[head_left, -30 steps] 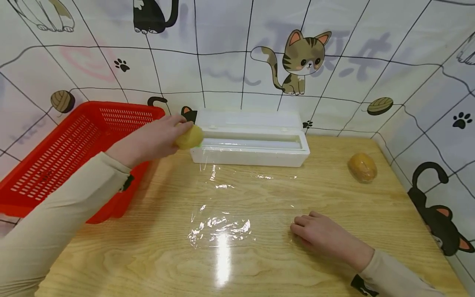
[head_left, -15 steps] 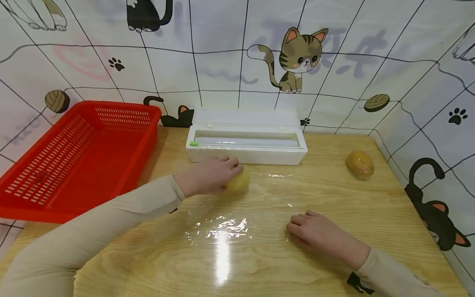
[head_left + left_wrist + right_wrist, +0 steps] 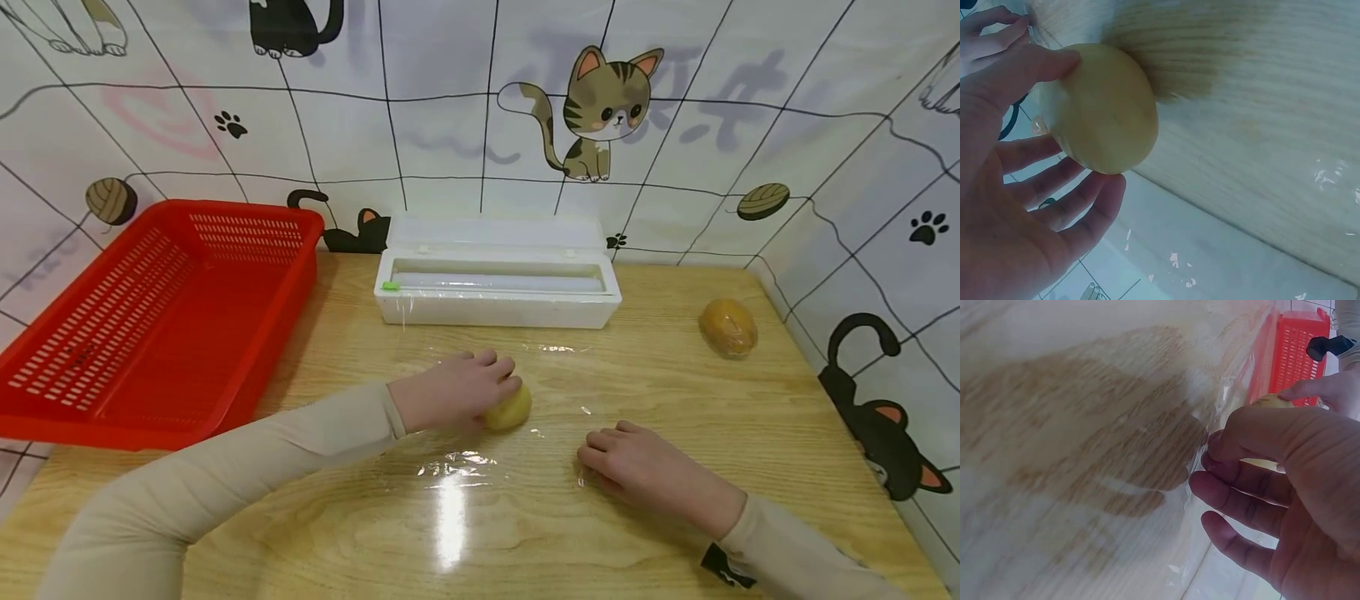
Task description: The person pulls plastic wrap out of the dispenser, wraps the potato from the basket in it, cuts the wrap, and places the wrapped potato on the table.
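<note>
My left hand grips a smooth, rounded yellow potato low over the middle of the table. In the left wrist view, the thumb lies on one side of the potato and the fingertips on the other. Clear cling film is spread over the wood below, visible mostly by its glints. At the film's right part, my right hand pinches its edge between thumb and forefinger; the right wrist view shows film at those fingertips. Behind stands a white cling film box, lid up, roll inside.
A red perforated basket stands at the left. Toward the back right lies a yellow-orange, film-wrapped round item. A green slider sits at the box's left end. A cat-patterned cloth hangs behind the table.
My left hand has carried the potato from beside the box's left end, rightward and toward me, over the film. The right hand has stayed in place.
</note>
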A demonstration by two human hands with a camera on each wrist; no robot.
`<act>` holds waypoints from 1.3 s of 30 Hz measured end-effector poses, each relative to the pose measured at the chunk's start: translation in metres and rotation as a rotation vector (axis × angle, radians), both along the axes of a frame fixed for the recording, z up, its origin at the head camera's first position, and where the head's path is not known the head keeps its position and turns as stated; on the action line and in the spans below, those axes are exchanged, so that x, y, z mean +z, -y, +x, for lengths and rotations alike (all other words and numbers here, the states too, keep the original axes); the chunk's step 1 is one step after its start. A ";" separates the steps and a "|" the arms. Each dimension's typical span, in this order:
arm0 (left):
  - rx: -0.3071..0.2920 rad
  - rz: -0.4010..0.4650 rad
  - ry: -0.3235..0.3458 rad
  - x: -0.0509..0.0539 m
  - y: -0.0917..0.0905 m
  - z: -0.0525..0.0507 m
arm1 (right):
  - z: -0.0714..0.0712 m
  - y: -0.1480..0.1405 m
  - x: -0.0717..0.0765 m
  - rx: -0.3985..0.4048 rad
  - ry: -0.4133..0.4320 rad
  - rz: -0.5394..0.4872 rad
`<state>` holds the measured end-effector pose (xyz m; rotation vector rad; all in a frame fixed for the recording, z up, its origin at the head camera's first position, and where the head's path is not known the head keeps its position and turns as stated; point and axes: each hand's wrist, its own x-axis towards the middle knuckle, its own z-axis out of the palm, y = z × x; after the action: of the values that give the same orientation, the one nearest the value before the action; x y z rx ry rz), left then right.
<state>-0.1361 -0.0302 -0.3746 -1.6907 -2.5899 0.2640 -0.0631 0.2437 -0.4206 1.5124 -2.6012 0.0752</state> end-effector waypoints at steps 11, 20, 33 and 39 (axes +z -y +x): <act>0.021 0.004 0.105 -0.003 -0.002 0.003 | -0.002 0.002 -0.002 -0.008 0.037 -0.016; 0.045 0.044 0.200 -0.003 0.001 0.003 | -0.001 0.002 -0.002 -0.034 0.066 -0.002; 0.039 0.055 0.216 -0.005 0.000 0.004 | 0.000 0.003 -0.004 -0.012 0.017 -0.044; 0.044 0.063 0.203 -0.008 0.001 0.005 | 0.001 0.002 -0.005 0.001 0.012 -0.071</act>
<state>-0.1313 -0.0309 -0.3830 -1.7239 -2.7469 0.0106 -0.0625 0.2418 -0.4258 1.4935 -2.5782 0.1751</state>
